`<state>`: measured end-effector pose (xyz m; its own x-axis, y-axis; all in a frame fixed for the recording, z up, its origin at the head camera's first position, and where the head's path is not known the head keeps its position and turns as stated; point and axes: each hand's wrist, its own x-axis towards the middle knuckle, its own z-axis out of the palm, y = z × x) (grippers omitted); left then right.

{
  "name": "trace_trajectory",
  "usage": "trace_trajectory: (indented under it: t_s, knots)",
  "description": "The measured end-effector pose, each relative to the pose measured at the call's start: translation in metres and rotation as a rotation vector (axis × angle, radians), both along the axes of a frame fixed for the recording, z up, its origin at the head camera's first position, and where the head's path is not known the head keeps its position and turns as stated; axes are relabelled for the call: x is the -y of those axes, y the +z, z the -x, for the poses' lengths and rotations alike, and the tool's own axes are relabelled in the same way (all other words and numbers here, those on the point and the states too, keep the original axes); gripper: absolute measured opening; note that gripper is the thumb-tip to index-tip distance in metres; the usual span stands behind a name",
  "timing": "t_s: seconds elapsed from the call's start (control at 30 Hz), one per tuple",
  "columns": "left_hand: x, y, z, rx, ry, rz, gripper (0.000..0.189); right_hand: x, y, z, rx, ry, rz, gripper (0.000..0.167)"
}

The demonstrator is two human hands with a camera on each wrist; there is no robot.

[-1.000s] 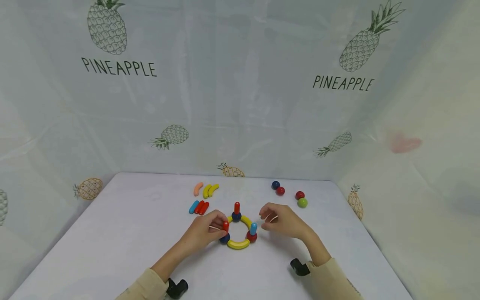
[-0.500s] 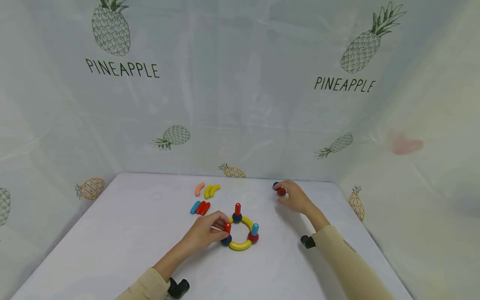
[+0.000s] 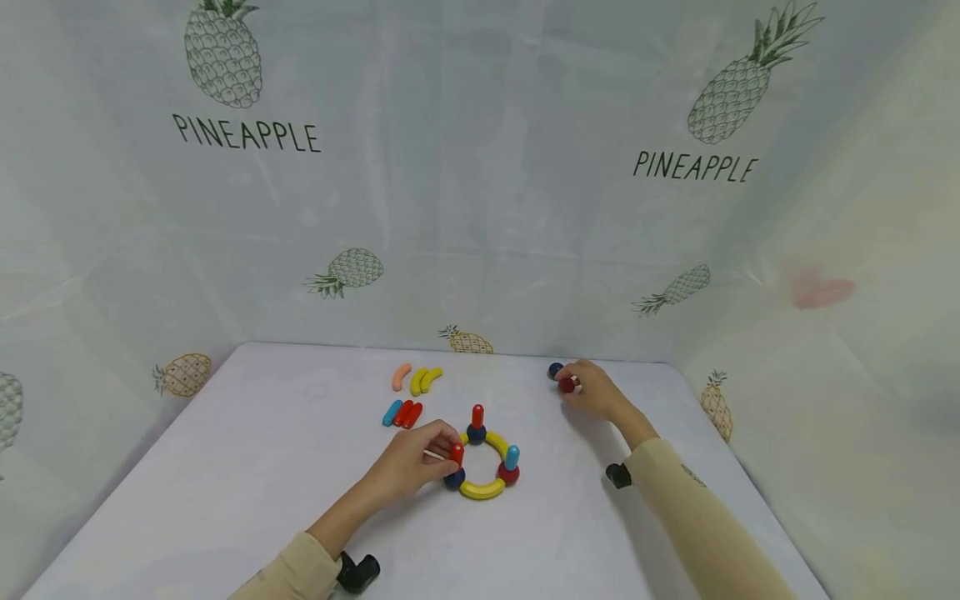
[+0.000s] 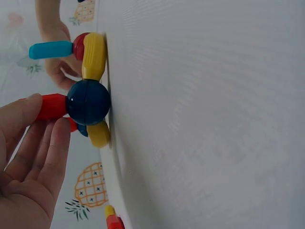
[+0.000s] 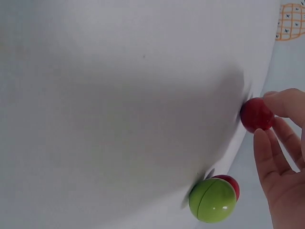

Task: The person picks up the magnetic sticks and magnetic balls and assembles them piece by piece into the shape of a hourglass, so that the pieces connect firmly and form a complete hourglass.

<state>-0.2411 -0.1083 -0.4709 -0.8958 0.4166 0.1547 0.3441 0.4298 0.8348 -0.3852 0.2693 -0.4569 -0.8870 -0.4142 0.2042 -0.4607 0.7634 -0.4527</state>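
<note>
My left hand [image 3: 412, 457] pinches an upright red rod [image 4: 51, 106] between thumb and fingers. That rod stands on a dark blue ball [image 4: 88, 102], a corner of a ring on the table. Curved yellow rods [image 3: 482, 491] link this ball to another blue ball [image 3: 476, 433] bearing a red rod [image 3: 477, 415] and a red ball [image 3: 508, 474] bearing a light blue rod [image 3: 513, 457]. Toward the back right, my right hand [image 3: 596, 392] pinches a loose red ball [image 5: 257, 115] low at the table surface. A dark blue ball [image 3: 555, 371] lies just behind it.
A green ball [image 5: 212, 200] and another red ball [image 5: 229, 183] sit near the right hand, hidden behind it in the head view. Back left lie a pink curved rod [image 3: 401, 377], yellow curved rods [image 3: 425, 381], and blue and red straight rods [image 3: 402, 413]. A printed curtain [image 3: 480, 167] hangs behind.
My right hand has moved from beside the ring to the back right and taken hold of the loose red ball. The left hand keeps its grip on the red rod.
</note>
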Motion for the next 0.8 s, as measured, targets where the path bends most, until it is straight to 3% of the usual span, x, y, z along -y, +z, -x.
trace_trajectory:
  t_s: [0.33,0.6,0.8]
  knots:
    - [0.000,0.000,0.002,0.014,0.009,0.004,0.027,-0.002,-0.005,0.006,0.045,-0.039,-0.052,0.032]
    - [0.000,-0.002,0.004,0.002,0.009,0.010,0.027,-0.001,-0.005,0.003,0.096,0.002,-0.041,0.031]
    - [0.003,-0.001,0.005,-0.008,0.028,0.027,0.027,0.014,0.004,-0.007,0.081,0.051,-0.021,0.033]
